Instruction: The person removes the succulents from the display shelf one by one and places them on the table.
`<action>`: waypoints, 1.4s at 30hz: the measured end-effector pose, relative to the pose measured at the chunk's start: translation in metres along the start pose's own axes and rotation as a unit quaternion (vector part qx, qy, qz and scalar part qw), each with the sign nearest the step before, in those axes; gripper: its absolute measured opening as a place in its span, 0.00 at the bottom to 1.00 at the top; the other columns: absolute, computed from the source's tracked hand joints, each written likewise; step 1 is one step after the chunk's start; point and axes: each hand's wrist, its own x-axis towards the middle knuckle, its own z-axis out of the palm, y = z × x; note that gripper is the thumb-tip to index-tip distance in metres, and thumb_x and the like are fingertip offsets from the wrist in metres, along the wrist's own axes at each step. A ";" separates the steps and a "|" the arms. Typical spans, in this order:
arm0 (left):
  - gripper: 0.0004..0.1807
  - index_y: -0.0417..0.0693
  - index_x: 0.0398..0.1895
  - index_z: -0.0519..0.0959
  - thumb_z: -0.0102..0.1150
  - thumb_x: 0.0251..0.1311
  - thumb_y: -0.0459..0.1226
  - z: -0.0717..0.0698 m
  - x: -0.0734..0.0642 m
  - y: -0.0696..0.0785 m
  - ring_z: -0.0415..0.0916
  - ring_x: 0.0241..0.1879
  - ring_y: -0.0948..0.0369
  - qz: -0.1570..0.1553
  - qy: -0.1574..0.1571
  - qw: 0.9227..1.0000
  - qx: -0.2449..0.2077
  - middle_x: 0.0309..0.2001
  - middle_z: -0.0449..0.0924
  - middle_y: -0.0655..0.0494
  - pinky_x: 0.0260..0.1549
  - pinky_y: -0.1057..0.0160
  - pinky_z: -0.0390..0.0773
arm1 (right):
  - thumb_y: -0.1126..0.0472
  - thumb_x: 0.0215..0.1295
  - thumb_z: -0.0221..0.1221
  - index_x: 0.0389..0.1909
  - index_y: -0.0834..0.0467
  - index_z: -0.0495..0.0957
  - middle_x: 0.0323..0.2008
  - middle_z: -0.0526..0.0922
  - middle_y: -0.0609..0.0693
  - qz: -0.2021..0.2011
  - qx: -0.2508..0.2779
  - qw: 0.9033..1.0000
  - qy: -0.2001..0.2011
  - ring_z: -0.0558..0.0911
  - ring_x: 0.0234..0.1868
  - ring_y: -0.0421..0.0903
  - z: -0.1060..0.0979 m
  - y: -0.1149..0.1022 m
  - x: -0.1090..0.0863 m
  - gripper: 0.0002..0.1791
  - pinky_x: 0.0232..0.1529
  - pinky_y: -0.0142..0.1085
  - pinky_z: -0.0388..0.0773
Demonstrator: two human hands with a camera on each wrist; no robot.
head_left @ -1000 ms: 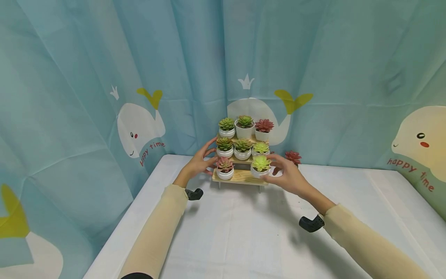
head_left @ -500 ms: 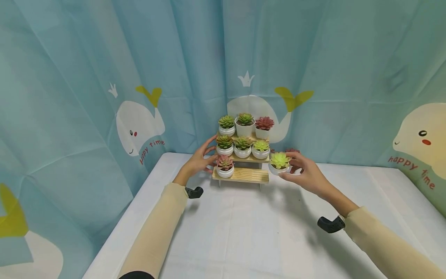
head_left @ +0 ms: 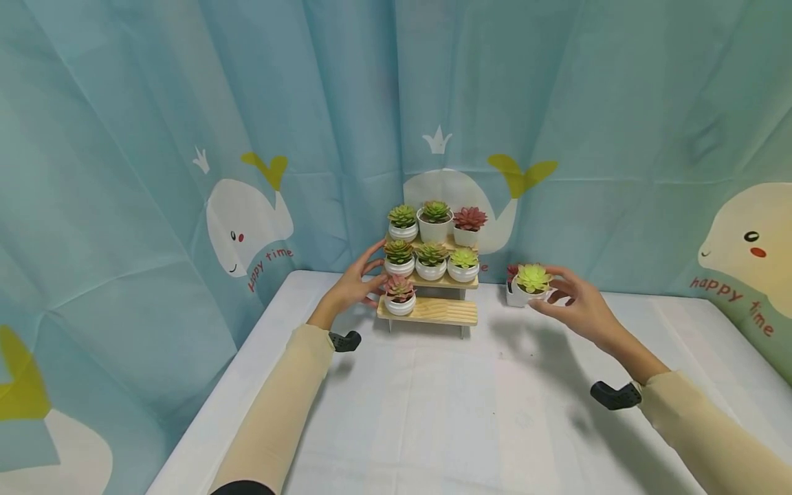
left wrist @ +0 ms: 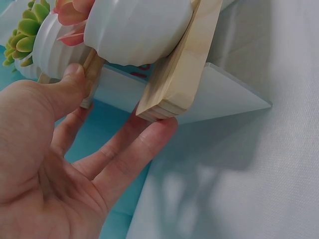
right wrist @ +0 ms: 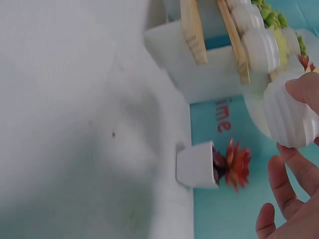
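Observation:
My right hand (head_left: 584,306) pinches the ribbed white pot (right wrist: 286,114) of a small yellow-green succulent (head_left: 533,278), held off the table to the right of a tiered wooden plant stand (head_left: 442,311). Behind that plant, a red succulent in a square white pot (right wrist: 197,166) stands on the table. My left hand (head_left: 353,289) is at the stand's left end, fingers spread. Its thumb (left wrist: 75,79) touches the end of the middle board, and one fingertip touches the end of the lowest board (left wrist: 172,94). A pink succulent (head_left: 399,295) sits on the lowest board's left side.
Potted succulents fill the stand's upper two tiers, among them a red one (head_left: 468,225) and a light green one (head_left: 463,264). A blue curtain (head_left: 346,124) with whale prints hangs right behind. The white tablecloth (head_left: 433,412) stretches out in front.
My right hand has taken the yellow-green succulent off the lowest board and carried it right, in front of the square-potted red one. My left hand has stayed at the stand.

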 end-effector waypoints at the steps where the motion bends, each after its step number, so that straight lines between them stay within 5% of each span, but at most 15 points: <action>1: 0.42 0.82 0.81 0.48 0.55 0.77 0.36 0.000 0.000 0.000 0.82 0.47 0.35 0.001 0.001 1.000 -0.001 0.81 0.52 0.46 0.35 0.40 0.86 | 0.48 0.65 0.71 0.73 0.54 0.67 0.51 0.86 0.58 0.001 0.003 1.000 0.004 0.80 0.41 0.38 -0.002 0.002 0.000 0.39 0.36 0.35 0.76; 19: 0.42 0.82 0.81 0.49 0.56 0.76 0.37 -0.001 0.000 0.001 0.85 0.44 0.41 0.000 0.006 1.000 -0.003 0.81 0.51 0.47 0.37 0.35 0.84 | 0.46 0.69 0.68 0.78 0.61 0.59 0.68 0.71 0.72 0.079 0.050 0.995 0.036 0.75 0.41 0.30 -0.016 0.041 0.003 0.45 0.34 0.25 0.76; 33: 0.42 0.81 0.82 0.49 0.55 0.76 0.36 0.001 -0.001 0.001 0.85 0.43 0.43 -0.003 0.006 1.000 0.001 0.81 0.52 0.46 0.38 0.35 0.84 | 0.47 0.68 0.68 0.77 0.62 0.59 0.68 0.70 0.73 0.116 0.056 0.990 0.051 0.75 0.39 0.31 -0.011 0.069 0.006 0.45 0.34 0.23 0.75; 38: 0.42 0.82 0.81 0.49 0.55 0.76 0.37 0.001 -0.001 0.002 0.85 0.42 0.45 -0.002 0.007 1.000 0.002 0.81 0.52 0.47 0.38 0.35 0.84 | 0.44 0.68 0.68 0.76 0.62 0.60 0.68 0.70 0.73 0.127 0.047 0.990 0.049 0.78 0.43 0.40 -0.007 0.078 0.008 0.46 0.38 0.26 0.73; 42: 0.42 0.81 0.82 0.49 0.55 0.76 0.36 0.001 0.000 0.001 0.85 0.41 0.45 0.001 0.006 1.000 -0.001 0.81 0.52 0.47 0.38 0.33 0.83 | 0.43 0.68 0.67 0.77 0.63 0.58 0.69 0.67 0.74 0.133 0.047 0.989 0.045 0.79 0.53 0.60 -0.002 0.086 0.010 0.47 0.46 0.39 0.76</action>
